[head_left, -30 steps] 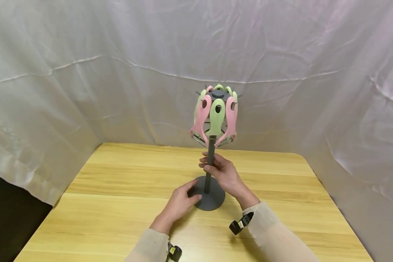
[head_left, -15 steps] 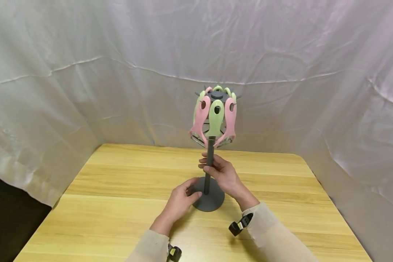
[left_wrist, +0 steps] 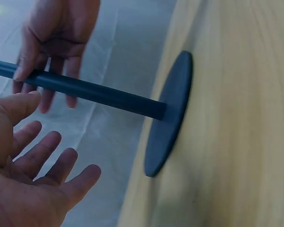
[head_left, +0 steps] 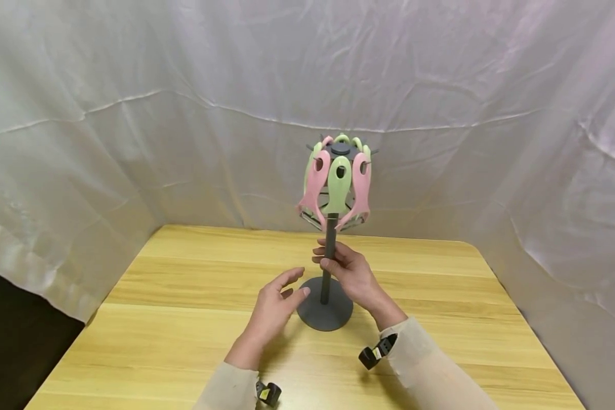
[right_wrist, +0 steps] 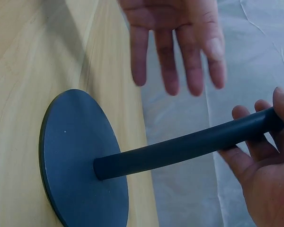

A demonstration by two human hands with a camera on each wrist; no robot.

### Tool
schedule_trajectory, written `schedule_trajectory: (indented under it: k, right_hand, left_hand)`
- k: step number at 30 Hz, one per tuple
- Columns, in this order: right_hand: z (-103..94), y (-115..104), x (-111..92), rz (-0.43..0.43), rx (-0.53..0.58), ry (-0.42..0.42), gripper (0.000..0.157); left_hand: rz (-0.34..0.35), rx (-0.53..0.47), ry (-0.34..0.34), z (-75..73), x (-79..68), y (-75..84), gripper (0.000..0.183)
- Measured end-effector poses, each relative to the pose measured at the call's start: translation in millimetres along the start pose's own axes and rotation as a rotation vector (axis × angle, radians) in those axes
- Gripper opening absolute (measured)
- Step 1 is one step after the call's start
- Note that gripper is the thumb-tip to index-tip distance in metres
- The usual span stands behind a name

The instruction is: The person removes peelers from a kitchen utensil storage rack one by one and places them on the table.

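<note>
A dark grey stand (head_left: 326,310) with a round flat base and a slim pole (right_wrist: 180,149) is upright on the table. Around its top hang several peelers, among them a green peeler (head_left: 339,188) in front and a pink peeler (head_left: 316,185) beside it, handles up and blades down. My right hand (head_left: 353,273) grips the pole midway, thumb in front and fingers behind. To the left of the base, my left hand (head_left: 274,307) holds nothing; its fingers are spread and apart from the stand in the left wrist view.
The wooden table (head_left: 184,330) runs back to a pale hanging cloth (head_left: 236,171) that also closes off both sides. Each wrist carries a small black camera (head_left: 370,357) on a strap.
My left hand has let go of the base's left edge and drawn back a little to the left. My right hand and the stand have stayed in place.
</note>
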State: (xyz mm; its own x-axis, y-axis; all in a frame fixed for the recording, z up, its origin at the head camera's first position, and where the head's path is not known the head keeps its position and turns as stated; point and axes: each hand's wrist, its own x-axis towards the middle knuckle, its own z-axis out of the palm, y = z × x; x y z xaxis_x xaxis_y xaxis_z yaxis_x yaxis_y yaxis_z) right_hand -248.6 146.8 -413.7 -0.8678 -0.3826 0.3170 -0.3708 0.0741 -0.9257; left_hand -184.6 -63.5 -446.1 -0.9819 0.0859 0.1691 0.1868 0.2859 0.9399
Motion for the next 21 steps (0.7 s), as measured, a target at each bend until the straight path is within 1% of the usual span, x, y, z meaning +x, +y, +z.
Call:
schedule_trajectory:
  k: [5, 8, 11, 16, 21]
  right_hand:
    - [0.3, 0.2, -0.2, -0.003, 0.003, 0.0, 0.043]
    - [0.0, 0.3, -0.3, -0.004, 0.013, 0.002, 0.042]
    - [-0.5, 0.3, 0.3, -0.01, 0.02, -0.005, 0.042]
    - [-2.2, 0.4, 2.2, -0.016, 0.043, -0.023, 0.041]
    - [-7.0, 1.4, 5.0, -0.007, 0.061, -0.064, 0.039]
  left_hand:
    - [0.029, -0.039, 0.062, -3.6, 0.1, 11.8, 0.045]
    - [0.036, -0.063, 0.088, -6.0, -0.6, 18.1, 0.043]
    - [0.042, -0.069, 0.098, -8.7, -1.9, 23.1, 0.042]
    - [0.043, -0.073, 0.107, -11.9, -3.0, 27.1, 0.04]
    - [0.038, -0.08, 0.115, -14.9, -5.1, 30.1, 0.039]
